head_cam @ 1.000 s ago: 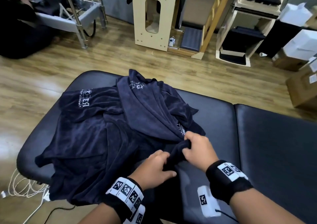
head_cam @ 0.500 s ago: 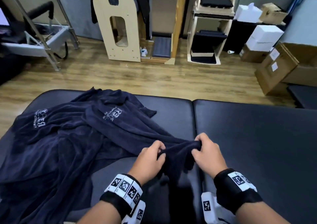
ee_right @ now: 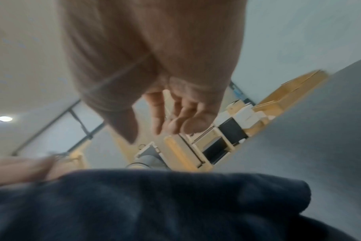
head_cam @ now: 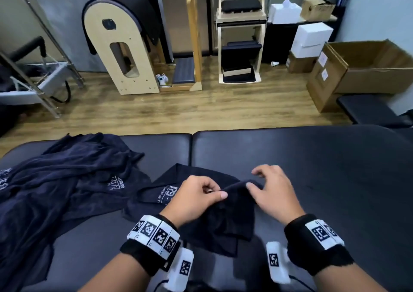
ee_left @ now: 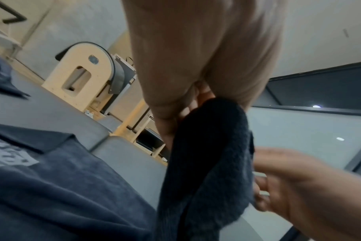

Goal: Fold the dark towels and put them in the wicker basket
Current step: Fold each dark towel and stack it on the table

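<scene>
Left hand (head_cam: 196, 199) pinches a raised fold of the dark navy terry towel (head_cam: 223, 220) between thumb and fingers (ee_left: 165, 128); wrist view confirms cloth clamped there. Right hand (head_cam: 273, 193) just beside it, fingers (ee_right: 175, 117) spread and relaxed, holding nothing, thumb tip touching the fold's right end. Towel lies crumpled on the black padded massage bed (head_cam: 324, 180), across the seam between its two cushions, near edge hanging toward the person. White print by the left hand, partly covered: "P9" readable, rest too small. Heap of more dark navy towels (head_cam: 55, 191) on the bed's left, just beside the held one, white logo text blurred, unreadable. Both wrists wear black bands with white square-code tags (head_cam: 156, 233).
</scene>
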Tool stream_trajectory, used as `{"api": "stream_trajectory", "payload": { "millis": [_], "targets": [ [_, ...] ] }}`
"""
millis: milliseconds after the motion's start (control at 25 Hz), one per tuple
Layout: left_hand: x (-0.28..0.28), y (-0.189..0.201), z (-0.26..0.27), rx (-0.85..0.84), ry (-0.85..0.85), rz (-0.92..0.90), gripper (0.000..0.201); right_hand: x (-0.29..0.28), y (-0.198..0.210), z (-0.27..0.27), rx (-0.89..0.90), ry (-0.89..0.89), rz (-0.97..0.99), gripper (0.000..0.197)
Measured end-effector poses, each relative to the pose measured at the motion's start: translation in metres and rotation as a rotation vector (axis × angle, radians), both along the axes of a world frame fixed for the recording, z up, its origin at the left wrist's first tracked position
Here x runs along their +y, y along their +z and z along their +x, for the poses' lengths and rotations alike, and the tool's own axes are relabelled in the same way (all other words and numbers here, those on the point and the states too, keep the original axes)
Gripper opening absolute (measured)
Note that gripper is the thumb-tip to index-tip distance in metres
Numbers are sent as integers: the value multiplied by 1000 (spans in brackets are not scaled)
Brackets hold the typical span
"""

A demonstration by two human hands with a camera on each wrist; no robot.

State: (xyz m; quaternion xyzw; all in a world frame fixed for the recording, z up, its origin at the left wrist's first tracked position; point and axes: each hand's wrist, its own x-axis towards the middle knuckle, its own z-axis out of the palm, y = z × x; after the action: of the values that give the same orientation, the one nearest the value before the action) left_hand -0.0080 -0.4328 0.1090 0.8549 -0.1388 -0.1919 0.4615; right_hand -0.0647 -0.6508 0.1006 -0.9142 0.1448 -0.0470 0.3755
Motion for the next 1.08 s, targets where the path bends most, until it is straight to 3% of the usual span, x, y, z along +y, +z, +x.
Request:
{"api": "stream_trajectory", "payload": {
  "millis": [80,160,240,360,560,760,880,1000,1080],
  "targets": [
    [-21,6,-1,-2,65,-69,20,14,16,-15,-2,214,167,31],
    [-33,13,-2,47,61,-149,19,22,18,-23,35,328,143,34],
    [-37,19,-3,83,5,-160,12,22,16,-23,-14,307,93,28],
    [-37,31,0,64,-103,-66,23,12,17,-19,-67,299,137,24],
    [-34,52,5,-296,-270,166,14,-6,34,-6,-81,319,126,27],
    [-19,50,19,-432,-362,389,20,-29,58,4,-203,165,140,37],
    [-13,54,25,-399,-258,268,16,-44,66,4,-144,99,51,28],
    [-27,71,20,-335,-241,89,11,-30,74,4,-173,146,40,19],
    [-38,82,17,-371,-286,26,32,-13,83,10,-221,242,62,21]
  ]
}}
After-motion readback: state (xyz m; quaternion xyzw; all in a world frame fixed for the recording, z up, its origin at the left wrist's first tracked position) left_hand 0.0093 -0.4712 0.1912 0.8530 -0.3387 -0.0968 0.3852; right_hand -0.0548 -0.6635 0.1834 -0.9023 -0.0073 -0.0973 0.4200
